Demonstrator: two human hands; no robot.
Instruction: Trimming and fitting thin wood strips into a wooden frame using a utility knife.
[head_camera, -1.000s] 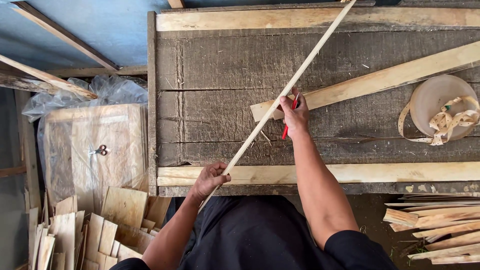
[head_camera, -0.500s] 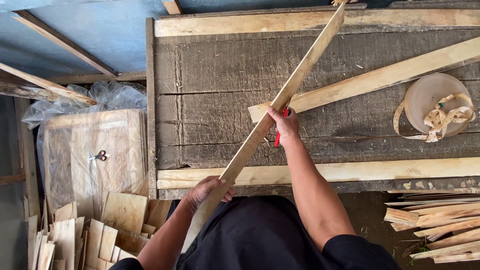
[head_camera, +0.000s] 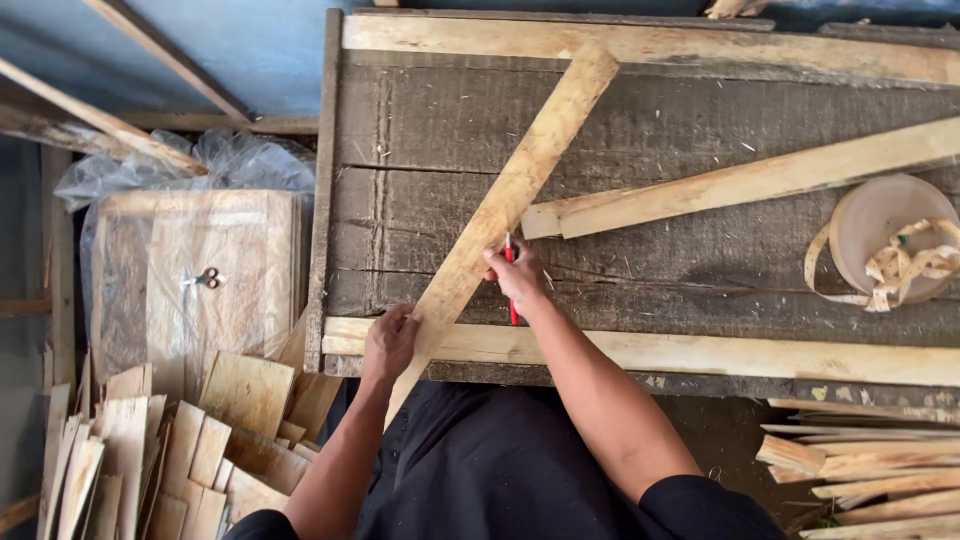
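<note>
I see first the big dark wooden workbench, which fills most of the view, with pale boards fixed along its far and near edges. Across it lies a long pale wooden slat, set diagonally: its upper end touches the far edge board, and its lower end passes over the near edge board toward the body of the person. A second pale plank lies on the bench at the right, and its left end is just beside the slat. On the floor at the left I see a flat wooden panel on clear plastic sheet, with small scissors on top, and below it a pile of thin wood pieces. At the right side of the bench stands a round pale container with a strip of tape over it. The left hand is curled around the left edge of the slat near its lower end and grips it. The right hand lies on the right edge of the slat with fingers pressed together, pinching a red pencil which stands almost upright in the view against the slat.
</note>
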